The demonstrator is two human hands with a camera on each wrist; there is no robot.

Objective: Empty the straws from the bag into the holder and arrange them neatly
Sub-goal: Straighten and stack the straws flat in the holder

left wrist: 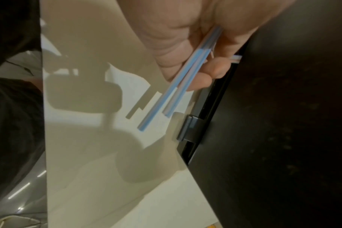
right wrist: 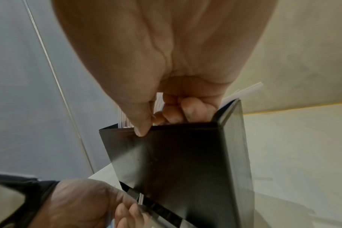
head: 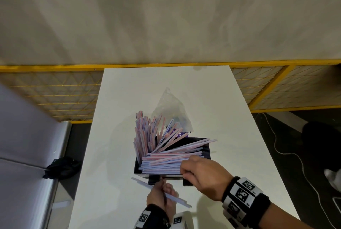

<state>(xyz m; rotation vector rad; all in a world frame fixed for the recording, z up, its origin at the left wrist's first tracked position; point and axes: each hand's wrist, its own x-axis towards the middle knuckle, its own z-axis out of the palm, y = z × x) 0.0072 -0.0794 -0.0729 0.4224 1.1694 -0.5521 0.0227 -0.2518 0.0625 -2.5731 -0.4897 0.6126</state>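
Note:
A black box holder (head: 207, 148) stands on the white table (head: 129, 99), with pink and blue striped straws (head: 160, 162) inside. Some straws stand upright at its left and many lie slanted across it. Behind it lies the clear plastic bag (head: 168, 106), crumpled. My right hand (head: 183, 171) grips the holder's near rim. In the right wrist view the thumb presses the outer wall (right wrist: 176, 162) and the fingers (right wrist: 185, 111) curl inside among the straw ends. My left hand (head: 165, 187) is in front of the holder and pinches a few loose straws (head: 177, 200) (left wrist: 176, 86) above the tabletop.
A yellow mesh fence (head: 55, 95) runs behind the table. A grey surface (head: 22, 145) sits to the left, with a black cloth (head: 61, 167) on the floor beside it. A white cable (head: 295, 154) trails on the dark floor to the right.

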